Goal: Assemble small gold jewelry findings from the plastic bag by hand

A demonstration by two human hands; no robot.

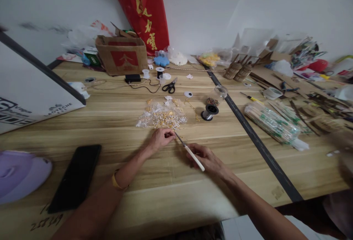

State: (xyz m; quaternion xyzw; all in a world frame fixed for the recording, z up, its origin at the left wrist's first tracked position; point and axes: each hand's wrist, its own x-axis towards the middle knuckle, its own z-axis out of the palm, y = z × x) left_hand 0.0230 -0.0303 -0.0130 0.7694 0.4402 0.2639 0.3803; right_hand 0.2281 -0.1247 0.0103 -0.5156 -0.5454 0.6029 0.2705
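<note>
My right hand [205, 158] is closed around a pair of white-handled pliers [195, 157], whose thin dark jaws point up and left. At their tip, my left hand [161, 138] pinches its thumb and forefinger together; whatever small piece lies between them is too tiny to make out. Just beyond my fingers spreads a heap of small gold and silver jewelry findings [168, 118], partly on clear plastic bags [143, 120]. To the right of the heap lies a short gold chain [193, 110]. A spool of silver wire [210, 112] stands farther right.
Black scissors [169, 86] lie behind the heap, and a clear jar of beads [213, 101] lies on its side. A dark phone [75, 177] rests at left. Packaged wooden sticks [271, 122] lie at right. Paper bag [121, 56] and red bag [150, 12] stand behind.
</note>
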